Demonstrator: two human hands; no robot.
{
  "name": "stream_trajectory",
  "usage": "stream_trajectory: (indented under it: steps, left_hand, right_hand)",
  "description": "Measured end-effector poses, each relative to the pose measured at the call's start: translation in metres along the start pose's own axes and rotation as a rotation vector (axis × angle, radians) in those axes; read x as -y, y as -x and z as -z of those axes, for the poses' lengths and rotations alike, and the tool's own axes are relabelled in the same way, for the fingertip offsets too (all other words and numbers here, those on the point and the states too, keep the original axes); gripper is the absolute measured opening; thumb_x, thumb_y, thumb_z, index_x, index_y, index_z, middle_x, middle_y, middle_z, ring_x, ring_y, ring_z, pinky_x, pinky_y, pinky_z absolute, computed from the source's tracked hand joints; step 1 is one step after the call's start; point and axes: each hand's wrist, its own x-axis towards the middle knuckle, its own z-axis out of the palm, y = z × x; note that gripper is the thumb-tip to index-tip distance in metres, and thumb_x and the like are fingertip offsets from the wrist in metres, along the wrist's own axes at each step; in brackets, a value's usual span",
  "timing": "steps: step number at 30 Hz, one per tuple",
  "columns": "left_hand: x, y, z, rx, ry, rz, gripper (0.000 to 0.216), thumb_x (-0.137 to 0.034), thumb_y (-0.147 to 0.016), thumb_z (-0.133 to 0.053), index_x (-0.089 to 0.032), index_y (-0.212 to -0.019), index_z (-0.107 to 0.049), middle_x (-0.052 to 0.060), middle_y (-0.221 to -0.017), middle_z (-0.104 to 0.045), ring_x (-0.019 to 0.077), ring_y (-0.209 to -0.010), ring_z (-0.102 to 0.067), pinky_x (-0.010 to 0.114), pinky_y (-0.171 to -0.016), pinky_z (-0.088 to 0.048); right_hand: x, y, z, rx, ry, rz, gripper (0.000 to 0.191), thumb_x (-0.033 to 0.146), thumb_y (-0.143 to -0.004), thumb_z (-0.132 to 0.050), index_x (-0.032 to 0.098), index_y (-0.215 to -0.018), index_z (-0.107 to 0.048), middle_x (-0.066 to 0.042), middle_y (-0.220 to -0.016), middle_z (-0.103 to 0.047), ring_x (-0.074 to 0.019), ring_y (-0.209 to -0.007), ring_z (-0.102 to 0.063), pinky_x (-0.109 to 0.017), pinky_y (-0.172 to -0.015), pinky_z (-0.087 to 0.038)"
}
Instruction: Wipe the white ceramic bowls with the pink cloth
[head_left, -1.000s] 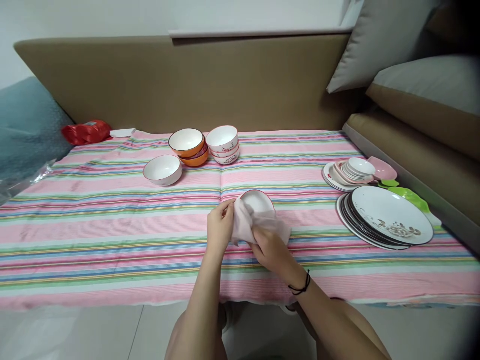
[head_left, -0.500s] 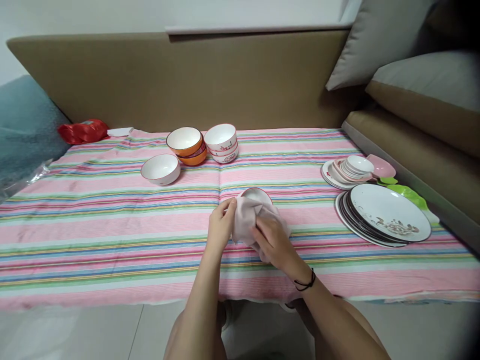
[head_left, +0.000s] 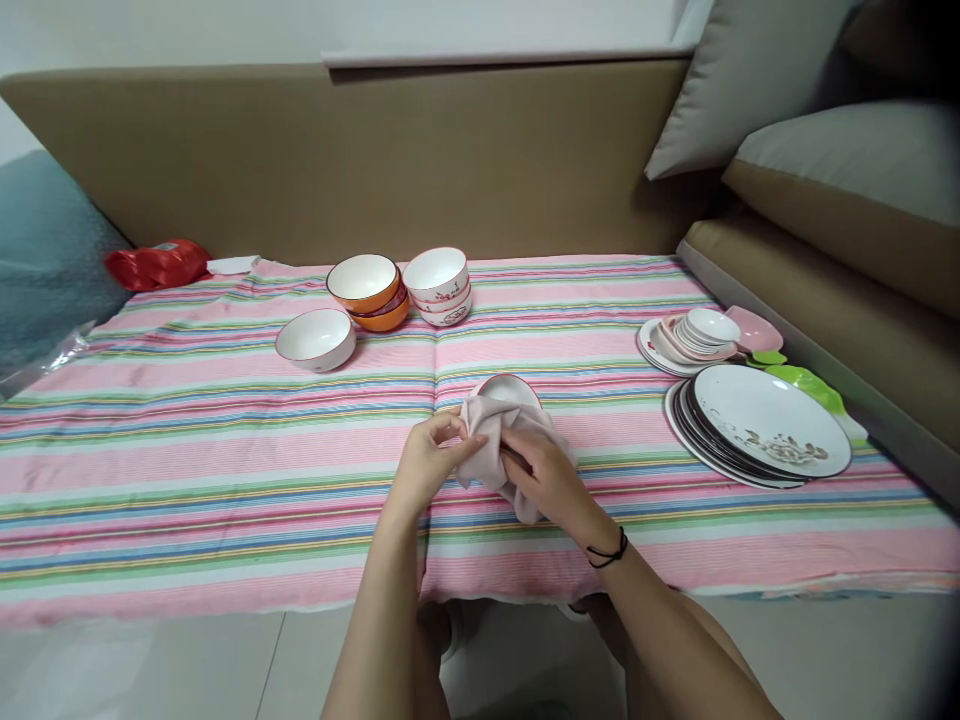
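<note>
In the middle front of the striped cloth (head_left: 300,540), a white bowl with a red rim (head_left: 510,387) shows only its far part. A pale pink-grey cleaning cloth (head_left: 486,450) drapes over its near side and hides the rest. My left hand (head_left: 431,455) pinches the bowl's left edge through the cloth, thumb on the near side and fingers beyond. My right hand (head_left: 544,475) is closed on the bunched cloth, pressing it into the bowl; its fingertips are hidden in the folds.
Farther back stand a single white bowl (head_left: 316,342), stacked orange bowls (head_left: 367,290) and stacked white bowls with red patterns (head_left: 437,285). To the right lie a stack of large plates (head_left: 772,430), small dishes (head_left: 697,340) and a green leaf-shaped dish (head_left: 810,390). A red bag (head_left: 159,265) lies far left.
My left hand has shifted left and its thumb has come over the cloth's edge. My right hand stays on the cloth, moved slightly. The whole view has slid a little.
</note>
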Motion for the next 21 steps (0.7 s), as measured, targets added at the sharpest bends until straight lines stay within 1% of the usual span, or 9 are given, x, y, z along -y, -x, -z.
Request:
stream_trajectory:
  steps: [3,5,7,9,12,15,17,19,21]
  left_hand:
    - [-0.005,0.0,0.0,-0.106,0.057,-0.059,0.035,-0.039,-0.069,-0.076,-0.016,-0.065,-0.05,-0.005,-0.061,-0.047,0.0072,-0.057,-0.044,0.019,-0.052,-0.033]
    - [-0.007,-0.002,0.0,-0.209,0.098,-0.111,0.034,-0.041,-0.071,-0.074,-0.017,-0.067,-0.05,-0.005,-0.059,-0.046,0.0072,-0.056,-0.042,0.019,-0.052,-0.032]
    - [-0.008,-0.004,0.001,-0.305,0.123,-0.15,0.033,-0.042,-0.071,-0.074,-0.018,-0.069,-0.051,-0.005,-0.061,-0.048,0.0074,-0.056,-0.042,0.019,-0.053,-0.032]
    - [-0.006,-0.007,0.002,-0.353,0.115,-0.148,0.033,-0.044,-0.071,-0.072,-0.018,-0.07,-0.052,-0.004,-0.063,-0.051,0.0082,-0.057,-0.044,0.02,-0.054,-0.034]
    - [-0.001,-0.011,0.004,-0.354,0.114,-0.084,0.032,-0.048,-0.074,-0.065,-0.018,-0.071,-0.055,-0.001,-0.071,-0.057,0.0119,-0.065,-0.054,0.023,-0.06,-0.042]
    - [0.006,-0.017,0.005,-0.326,0.093,-0.057,0.022,-0.037,-0.069,-0.067,-0.018,-0.077,-0.06,0.002,-0.079,-0.063,0.0159,-0.075,-0.059,0.026,-0.067,-0.046]
    - [0.011,-0.02,0.006,-0.269,0.028,-0.041,0.022,-0.03,-0.066,-0.065,-0.018,-0.084,-0.064,0.003,-0.082,-0.066,0.0161,-0.074,-0.058,0.026,-0.065,-0.044]
    - [0.013,-0.022,0.004,-0.21,-0.028,-0.01,0.026,-0.03,-0.069,-0.06,-0.018,-0.091,-0.067,0.003,-0.082,-0.067,0.0157,-0.071,-0.057,0.025,-0.062,-0.043]
    - [0.014,-0.023,0.002,-0.181,-0.051,0.006,0.028,-0.033,-0.074,-0.055,-0.017,-0.095,-0.067,0.003,-0.083,-0.067,0.0153,-0.07,-0.056,0.025,-0.061,-0.041]
  right_hand:
    - [0.002,0.0,0.0,0.023,0.039,0.03,0.024,0.023,-0.097,-0.045,0.022,-0.113,-0.062,-0.005,-0.103,-0.069,-0.0211,-0.09,-0.061,-0.034,-0.08,-0.045]
    - [0.002,0.001,-0.002,0.049,0.061,0.058,0.024,0.027,-0.096,-0.05,0.024,-0.116,-0.063,-0.005,-0.11,-0.069,-0.0219,-0.096,-0.061,-0.037,-0.086,-0.045]
    - [0.0,0.001,-0.005,0.067,0.121,0.069,0.019,0.027,-0.093,-0.056,0.023,-0.108,-0.067,-0.005,-0.106,-0.071,-0.0221,-0.095,-0.062,-0.037,-0.087,-0.045]
    - [-0.004,0.002,-0.008,0.069,0.199,0.061,0.014,0.023,-0.09,-0.059,0.021,-0.098,-0.071,-0.005,-0.098,-0.072,-0.0221,-0.091,-0.063,-0.037,-0.084,-0.047]
    - [-0.009,0.002,-0.012,0.057,0.295,0.052,0.013,0.013,-0.085,-0.06,0.017,-0.088,-0.071,-0.006,-0.093,-0.072,-0.0233,-0.091,-0.063,-0.037,-0.083,-0.047]
    - [-0.008,0.003,-0.015,0.041,0.362,0.036,0.012,0.009,-0.079,-0.059,0.017,-0.081,-0.069,-0.007,-0.089,-0.071,-0.0254,-0.088,-0.063,-0.038,-0.081,-0.047]
    - [-0.005,0.003,-0.018,0.018,0.363,0.044,0.017,0.009,-0.077,-0.058,0.017,-0.089,-0.067,-0.008,-0.091,-0.071,-0.0264,-0.088,-0.062,-0.039,-0.081,-0.047]
    - [-0.001,0.003,-0.023,-0.031,0.323,0.084,0.03,0.009,-0.077,-0.057,0.015,-0.106,-0.063,-0.011,-0.102,-0.069,-0.0274,-0.095,-0.061,-0.04,-0.084,-0.047]
    - [0.001,0.003,-0.03,-0.086,0.267,0.123,0.04,0.01,-0.079,-0.055,0.011,-0.119,-0.055,-0.014,-0.11,-0.066,-0.0278,-0.1,-0.06,-0.04,-0.085,-0.048]
